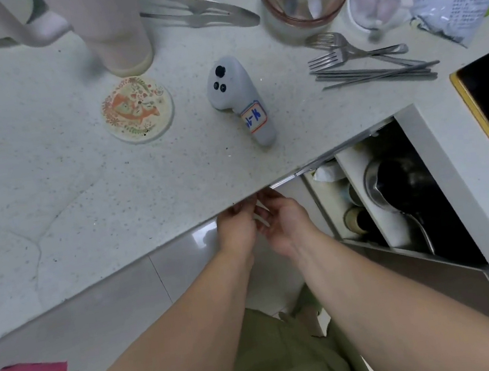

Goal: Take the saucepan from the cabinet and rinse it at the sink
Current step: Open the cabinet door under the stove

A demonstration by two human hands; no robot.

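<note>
Saucepan (389, 181), dark inside with a steel rim, lies in the pulled-out cabinet drawer (421, 253) at the right of the frame, its long handle running toward the lower right and nothing on top of it. Jars stand in the narrow compartment just left of it, behind a white divider. Both hands meet at the centre of the frame, tucked under the front edge of the bench (85, 188): the left hand (237, 225) and right hand (284, 223) are loosely curled with fingers touching each other (whether they grip anything I cannot tell, the bench lip hides the fingertips). Between the hands and the drawer lies open floor. On the bench, well back from its edge, sit a grey controller (236, 100), a round coaster (138, 109) and forks (353, 54).
</note>
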